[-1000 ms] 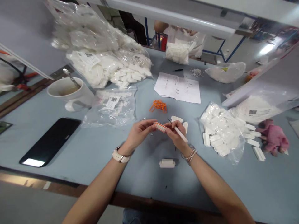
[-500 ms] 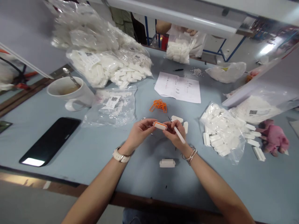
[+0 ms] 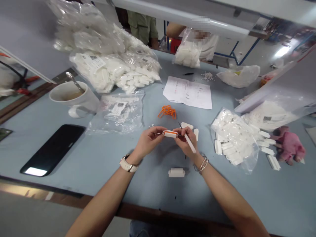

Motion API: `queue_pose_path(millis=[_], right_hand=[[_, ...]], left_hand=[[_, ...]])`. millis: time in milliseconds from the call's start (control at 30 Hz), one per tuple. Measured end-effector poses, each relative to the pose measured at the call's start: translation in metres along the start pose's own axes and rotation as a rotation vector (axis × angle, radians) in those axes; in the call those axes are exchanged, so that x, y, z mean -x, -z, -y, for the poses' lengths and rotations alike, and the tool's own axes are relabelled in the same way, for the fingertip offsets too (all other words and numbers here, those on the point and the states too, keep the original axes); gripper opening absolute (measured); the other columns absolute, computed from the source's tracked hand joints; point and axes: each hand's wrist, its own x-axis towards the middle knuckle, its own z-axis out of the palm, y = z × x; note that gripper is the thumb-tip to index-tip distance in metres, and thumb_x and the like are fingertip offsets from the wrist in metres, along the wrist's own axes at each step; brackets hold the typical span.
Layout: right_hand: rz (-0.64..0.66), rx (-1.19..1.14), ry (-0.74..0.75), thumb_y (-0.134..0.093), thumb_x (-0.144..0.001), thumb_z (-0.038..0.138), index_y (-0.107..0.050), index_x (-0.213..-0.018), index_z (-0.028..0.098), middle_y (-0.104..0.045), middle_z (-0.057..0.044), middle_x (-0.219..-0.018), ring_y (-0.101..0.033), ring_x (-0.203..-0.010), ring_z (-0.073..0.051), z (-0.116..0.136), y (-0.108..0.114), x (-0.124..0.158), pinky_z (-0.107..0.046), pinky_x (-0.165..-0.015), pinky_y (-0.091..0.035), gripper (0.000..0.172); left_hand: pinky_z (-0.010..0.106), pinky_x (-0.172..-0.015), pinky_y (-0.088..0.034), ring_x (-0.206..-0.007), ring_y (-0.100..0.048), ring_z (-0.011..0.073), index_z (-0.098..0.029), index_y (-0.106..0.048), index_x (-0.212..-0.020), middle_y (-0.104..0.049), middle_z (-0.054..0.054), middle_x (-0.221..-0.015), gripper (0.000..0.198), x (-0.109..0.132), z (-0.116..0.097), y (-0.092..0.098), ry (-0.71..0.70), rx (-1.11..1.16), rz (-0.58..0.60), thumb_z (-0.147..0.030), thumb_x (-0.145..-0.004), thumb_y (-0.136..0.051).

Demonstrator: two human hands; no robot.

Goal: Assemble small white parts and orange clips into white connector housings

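The left hand pinches one end of a small white plastic block with an orange band, its grip closed on it between thumb and fingers. The right hand meets the opposite end of this block with its fingertips, and its grip also clasps a slim white-handled tool with a thin dark tip, the tip pointing away from the person and the handle slanting back across the hand. The banded block is held lengthwise between the two hands, above the pale blue counter.

Just beyond the right hand lie a flat white plastic piece and a smaller white plastic piece. Nearer the person, a separate white rectangular block rests on the counter. Beyond the banded block sits a tangled heap of orange rectangular frames, and past that a white printed paper sheet.

To the right, a clear plastic bag of white pieces spreads over the surface, with loose pieces around it. To the left are a flat clear bag with a white label, a white mug with a metal spoon in it and a black phone.
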Motion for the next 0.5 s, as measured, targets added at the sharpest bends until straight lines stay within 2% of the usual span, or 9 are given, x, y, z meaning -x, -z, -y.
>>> queue_pose_path(millis=[167, 367, 500], right_hand=[[0.021, 0.011, -0.005, -0.064, -0.070, 0.029, -0.036, -0.071, 0.024, -0.067, -0.001, -0.084, -0.063, -0.078, -0.016, -0.0017, 0.0004, 0.0007, -0.031, -0.071, -0.051, 0.028], [-0.011, 0.166, 0.018, -0.065, -0.070, 0.025, -0.038, -0.070, 0.023, -0.066, -0.001, -0.081, -0.062, -0.072, -0.014, -0.0074, 0.0036, 0.0020, -0.031, -0.069, -0.051, 0.027], [0.020, 0.160, -0.019, -0.069, -0.068, 0.030, -0.038, -0.069, 0.023, -0.067, -0.002, -0.085, -0.062, -0.073, -0.015, -0.0016, 0.0001, 0.0045, -0.031, -0.070, -0.052, 0.032]], left_hand=[[0.023, -0.052, -0.046, -0.055, -0.057, 0.0117, -0.014, -0.065, -0.086, -0.067, 0.002, -0.069, 0.022, -0.0008, 0.0048, 0.0012, -0.035, -0.100, -0.020, -0.028, -0.071, -0.059], [0.028, -0.067, -0.052, -0.072, -0.065, 0.0167, -0.015, -0.066, -0.089, -0.071, 0.006, -0.083, 0.021, 0.0014, 0.0063, -0.0002, -0.153, -0.194, 0.019, -0.025, -0.073, -0.055], [0.030, -0.074, -0.051, -0.079, -0.065, 0.0178, -0.016, -0.067, -0.089, -0.070, 0.008, -0.088, 0.020, 0.0047, 0.0046, -0.0040, -0.261, -0.279, 0.107, -0.020, -0.076, -0.053]])
